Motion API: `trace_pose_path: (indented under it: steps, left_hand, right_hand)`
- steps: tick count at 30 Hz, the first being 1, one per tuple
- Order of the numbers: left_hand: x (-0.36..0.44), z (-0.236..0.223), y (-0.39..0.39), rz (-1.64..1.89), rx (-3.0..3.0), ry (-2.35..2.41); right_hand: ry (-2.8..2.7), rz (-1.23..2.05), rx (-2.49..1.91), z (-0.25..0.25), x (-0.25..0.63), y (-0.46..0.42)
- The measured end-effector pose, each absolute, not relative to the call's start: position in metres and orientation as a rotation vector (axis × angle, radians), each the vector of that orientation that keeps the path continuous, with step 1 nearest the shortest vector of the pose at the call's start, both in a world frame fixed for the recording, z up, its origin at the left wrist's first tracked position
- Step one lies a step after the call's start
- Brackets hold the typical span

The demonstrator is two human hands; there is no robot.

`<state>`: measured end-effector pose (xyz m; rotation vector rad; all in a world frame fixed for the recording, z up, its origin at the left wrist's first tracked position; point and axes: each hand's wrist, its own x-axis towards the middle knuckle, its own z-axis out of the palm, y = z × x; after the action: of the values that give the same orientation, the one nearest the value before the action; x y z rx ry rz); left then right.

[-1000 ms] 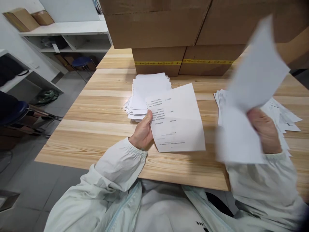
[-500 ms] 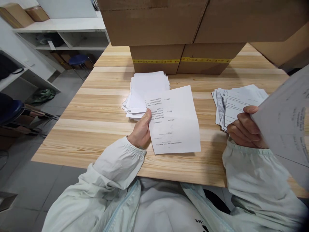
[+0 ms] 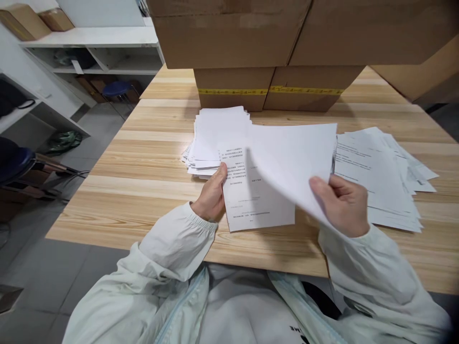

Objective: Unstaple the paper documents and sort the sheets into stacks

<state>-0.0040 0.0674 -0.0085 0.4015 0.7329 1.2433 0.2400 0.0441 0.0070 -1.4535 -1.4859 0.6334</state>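
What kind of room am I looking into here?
Probably an office or packing workroom: cardboard boxes are stacked on a wood-grain table, piles of printed paper lie in front of them, and white shelving with a blue stool stands beyond.

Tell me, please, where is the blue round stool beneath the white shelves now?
In the head view, the blue round stool stands at upper left, between the white shelves and the table's left edge.

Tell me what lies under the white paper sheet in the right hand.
Under the white paper sheet in the right hand, part of a printed white page shows, gripped by the left hand. The page's upper right is covered.
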Motion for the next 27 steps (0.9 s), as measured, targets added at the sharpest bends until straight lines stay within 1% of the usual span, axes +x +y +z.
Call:
trace_pose_path:
  steps: [4,9,12,14,17,19,21,23,25,27]
  left_hand:
    - [-0.002,-0.009,0.064,1.248,0.395,0.76]
    - [-0.003,-0.006,0.061,1.153,0.448,0.772]
    - [-0.007,-0.006,0.059,1.166,0.571,0.778]
    - [-0.011,-0.004,0.056,1.21,0.702,0.8]
    - [-0.017,0.004,0.047,1.339,0.988,0.885]
    - [-0.02,0.013,0.04,1.466,1.152,0.963]
    - [-0.021,0.021,0.034,1.596,1.248,1.032]
    - [-0.021,0.026,0.03,1.685,1.307,1.069]
    - [-0.021,0.027,0.027,1.706,1.349,1.072]
    - [-0.022,0.024,0.025,1.666,1.37,1.059]
  right_hand:
    - [-1.674,0.354,-1.431,0.005,0.211,0.031]
    - [-1.754,0.311,-1.396,-0.005,0.201,0.028]
    - [-1.662,0.269,-1.346,-0.011,0.205,0.032]
    - [-1.564,0.347,-1.229,-0.012,0.209,0.037]
    - [-1.531,0.718,-1.036,-0.006,0.21,0.038]
    - [-1.534,0.899,-1.04,0.0,0.206,0.033]
    - [-1.516,0.897,-1.084,0.006,0.2,0.025]
    - [-1.489,0.804,-1.077,0.006,0.194,0.019]
    - [-1.492,0.739,-1.059,0.002,0.191,0.017]
    - [-1.537,0.755,-1.056,-0.005,0.189,0.019]
